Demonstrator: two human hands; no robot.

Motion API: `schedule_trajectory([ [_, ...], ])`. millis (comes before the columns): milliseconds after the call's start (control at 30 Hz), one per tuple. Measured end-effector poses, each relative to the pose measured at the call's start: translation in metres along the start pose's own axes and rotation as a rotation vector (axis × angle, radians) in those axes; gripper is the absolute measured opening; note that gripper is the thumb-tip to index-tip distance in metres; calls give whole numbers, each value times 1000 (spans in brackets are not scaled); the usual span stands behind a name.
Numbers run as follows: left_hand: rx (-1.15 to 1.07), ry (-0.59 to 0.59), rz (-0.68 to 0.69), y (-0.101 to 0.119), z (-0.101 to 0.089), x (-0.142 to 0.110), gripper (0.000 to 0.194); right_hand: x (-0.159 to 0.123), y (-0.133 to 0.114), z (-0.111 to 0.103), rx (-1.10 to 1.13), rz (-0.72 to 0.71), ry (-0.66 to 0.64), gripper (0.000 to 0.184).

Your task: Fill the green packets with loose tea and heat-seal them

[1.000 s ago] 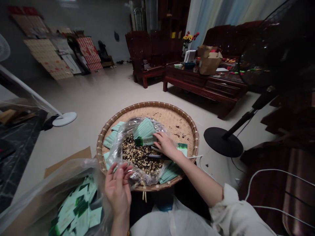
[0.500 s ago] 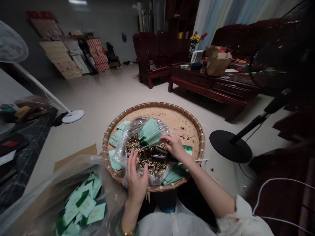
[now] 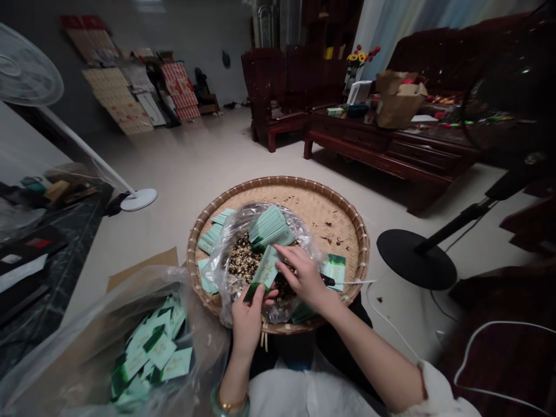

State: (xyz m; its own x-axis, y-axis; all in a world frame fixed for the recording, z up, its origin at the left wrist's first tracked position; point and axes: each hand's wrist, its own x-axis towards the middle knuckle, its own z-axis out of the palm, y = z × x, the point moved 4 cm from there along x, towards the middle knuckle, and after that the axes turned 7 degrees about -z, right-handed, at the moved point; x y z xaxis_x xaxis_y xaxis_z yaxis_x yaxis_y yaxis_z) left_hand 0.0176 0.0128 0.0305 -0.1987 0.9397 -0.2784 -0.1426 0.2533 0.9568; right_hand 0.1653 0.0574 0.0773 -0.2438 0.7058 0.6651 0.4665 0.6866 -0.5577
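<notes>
My left hand [image 3: 248, 321] pinches the dark green lower end of a pale green sachet [image 3: 266, 267], thumb on top. At the sachet's upper right edge, my right hand [image 3: 306, 279] grips it with its fingers. Both hands are over an open clear plastic bag [image 3: 220, 255] of dark and pale dried bits [image 3: 243, 259]. A fanned stack of green sachets [image 3: 271, 226] rests on the bits just beyond. Under my right forearm shows the end of a black corded tool [image 3: 328, 280], mostly hidden. All this lies in a round woven bamboo tray [image 3: 344, 211].
More sachets [image 3: 210, 238] lie along the tray's left side and one flat sachet [image 3: 336, 269] at the right. A large clear bag [image 3: 204, 341] of filled-looking sachets stands at lower left. A white fan [image 3: 139, 199], a black fan base [image 3: 416, 258] and a white cord [image 3: 391, 321] surround the tray.
My right hand has drawn a sachet from the stack towards me. My left hand, spread and holding nothing before, now grips its lower end. The view has shifted slightly.
</notes>
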Motion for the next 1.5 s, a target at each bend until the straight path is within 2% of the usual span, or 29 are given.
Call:
schedule_trajectory([
  [133, -81, -3, -67, -4, 0, 0, 40, -6, -4, 5, -8, -30, 26, 36],
  [333, 8, -25, 1, -4, -5, 0, 36, -1, -3, -3, -7, 85, 95, 12],
  [433, 21, -1, -4, -7, -11, 1, 37, 3, -6, -8, -28, 74, 68, 13],
  [567, -162, 63, -11, -12, -18, 2, 42, -1, -17, -7, 137, 23, -18, 12],
  [633, -257, 75, 2, -12, -18, 1, 42, -6, -19, -4, 233, 78, -87, 11],
  [700, -299, 68, 1, -10, -17, -1, 42, -12, -20, 1, 301, 194, -178, 12],
  [800, -310, 9, -12, -10, -14, -2, 41, -18, -18, 7, 397, 364, -291, 17],
  [933, -290, -82, -30, -15, -13, -2, 41, -20, -13, 10, 565, 472, -327, 25],
  [1067, -195, -90, -28, -20, -17, 0, 45, -23, -5, 10, 727, 554, -365, 34],
  [1167, -25, 12, 89, -14, -22, -1, 47, -24, 1, 9, 760, 568, -416, 39],
  [1267, 293, 136, 434, 3, -21, -8, 54, -22, 6, 4, 660, 530, -414, 43],
  [1367, 727, 183, 767, 15, -9, -19, 56, -18, 7, 1, 516, 474, -450, 44],
  [1433, 951, 220, 833, 16, -4, -22, 52, -15, 6, 2, 440, 431, -482, 44],
  [1500, 1061, 232, 832, 15, -1, -21, 50, -12, 4, 3, 394, 389, -499, 42],
])
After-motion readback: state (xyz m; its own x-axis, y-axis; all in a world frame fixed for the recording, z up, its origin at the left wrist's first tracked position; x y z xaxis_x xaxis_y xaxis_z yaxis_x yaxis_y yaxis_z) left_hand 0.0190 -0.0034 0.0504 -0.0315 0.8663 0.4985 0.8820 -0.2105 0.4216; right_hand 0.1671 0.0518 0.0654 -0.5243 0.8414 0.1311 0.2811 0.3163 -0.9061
